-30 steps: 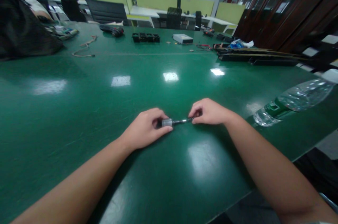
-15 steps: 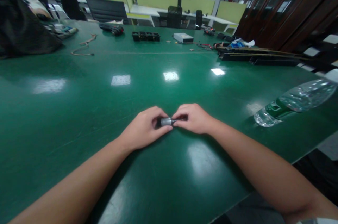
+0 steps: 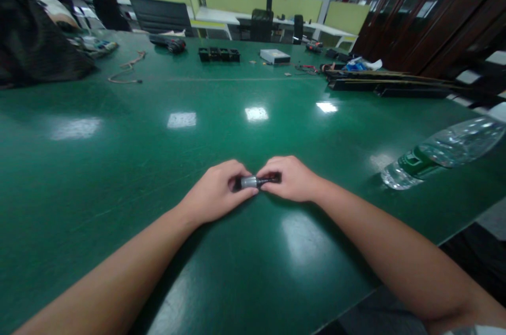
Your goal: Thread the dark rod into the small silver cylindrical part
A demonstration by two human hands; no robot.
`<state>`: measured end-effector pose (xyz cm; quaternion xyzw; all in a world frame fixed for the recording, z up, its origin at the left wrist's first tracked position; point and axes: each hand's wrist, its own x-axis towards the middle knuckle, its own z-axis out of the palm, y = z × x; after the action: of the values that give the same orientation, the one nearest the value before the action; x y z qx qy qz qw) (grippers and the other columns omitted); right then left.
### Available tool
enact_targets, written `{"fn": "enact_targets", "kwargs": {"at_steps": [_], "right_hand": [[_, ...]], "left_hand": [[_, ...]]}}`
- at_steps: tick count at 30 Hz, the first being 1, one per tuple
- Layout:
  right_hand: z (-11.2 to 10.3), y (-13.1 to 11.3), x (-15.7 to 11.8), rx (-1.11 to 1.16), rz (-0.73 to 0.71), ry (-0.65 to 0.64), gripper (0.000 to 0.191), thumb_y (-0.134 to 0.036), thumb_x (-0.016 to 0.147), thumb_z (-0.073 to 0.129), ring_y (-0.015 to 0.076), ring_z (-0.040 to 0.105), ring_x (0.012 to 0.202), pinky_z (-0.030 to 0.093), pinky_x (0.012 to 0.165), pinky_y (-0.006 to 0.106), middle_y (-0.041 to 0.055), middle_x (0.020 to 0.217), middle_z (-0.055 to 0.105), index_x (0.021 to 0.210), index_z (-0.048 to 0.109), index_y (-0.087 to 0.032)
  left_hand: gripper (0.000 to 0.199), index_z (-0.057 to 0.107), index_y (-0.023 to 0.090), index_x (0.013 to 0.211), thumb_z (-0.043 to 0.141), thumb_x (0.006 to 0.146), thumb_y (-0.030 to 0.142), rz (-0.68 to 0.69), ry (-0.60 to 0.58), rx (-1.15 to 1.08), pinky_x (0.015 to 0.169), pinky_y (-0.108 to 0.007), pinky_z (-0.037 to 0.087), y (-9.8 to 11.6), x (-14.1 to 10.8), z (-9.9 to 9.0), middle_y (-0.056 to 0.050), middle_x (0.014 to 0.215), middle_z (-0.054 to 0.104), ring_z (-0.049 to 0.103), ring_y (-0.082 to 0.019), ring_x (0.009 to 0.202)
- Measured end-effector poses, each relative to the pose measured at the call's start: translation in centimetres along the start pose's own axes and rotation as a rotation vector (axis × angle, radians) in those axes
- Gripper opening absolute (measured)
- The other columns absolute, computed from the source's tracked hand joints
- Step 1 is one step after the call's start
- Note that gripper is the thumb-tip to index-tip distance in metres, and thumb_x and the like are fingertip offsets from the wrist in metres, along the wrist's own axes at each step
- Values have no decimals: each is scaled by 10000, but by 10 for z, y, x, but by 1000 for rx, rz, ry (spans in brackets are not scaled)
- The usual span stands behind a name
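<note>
A small silver cylinder (image 3: 249, 182) with a dark left end and a thin dark shaft (image 3: 265, 180) lies sideways between my two hands, low over the table or touching it. My left hand (image 3: 219, 190) is closed round the cylinder, index finger above and thumb below. From the other side, my right hand (image 3: 292, 178) pinches about the dark shaft, its fingertips close to those of the left. The shaft's far end is partly shaded by the right palm. What kind of part this is, I cannot tell for sure.
The green table (image 3: 221, 282) carries a clear water bottle (image 3: 425, 162) on its side at right. Along the back are a row of black blocks (image 3: 219, 54), a grey-white box (image 3: 274, 56), a cable (image 3: 125, 74), black strips (image 3: 379, 82) and a dark bag (image 3: 35, 35).
More of the dark shaft shows between the right fingers now. Both hands hold nearly the same place and grip.
</note>
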<state>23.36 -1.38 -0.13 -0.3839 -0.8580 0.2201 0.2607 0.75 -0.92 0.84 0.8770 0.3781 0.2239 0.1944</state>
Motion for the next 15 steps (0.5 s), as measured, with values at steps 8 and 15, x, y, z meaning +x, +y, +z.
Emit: {"fn": "enact_targets", "kwargs": {"at_steps": [8,15], "right_hand": [[0,-1,0,-17,-17,-9,152,-165,789,699,140,609,779,442,713,242,35,854,704,935,745,-164],[-3,-1,-1,-15,-40,-10,184,-123,769,684,138,615,762,455,713,241,38,850,708,937,749,-157]], "left_hand": [[230,681,187,882,674,841,413,-12,-14,-6,633,-270,395,1,0,-1,-1,746,602,546,-154,663],[236,677,181,881,678,841,414,-18,-11,-4,638,-270,396,0,0,0,-4,759,612,546,-153,669]]}}
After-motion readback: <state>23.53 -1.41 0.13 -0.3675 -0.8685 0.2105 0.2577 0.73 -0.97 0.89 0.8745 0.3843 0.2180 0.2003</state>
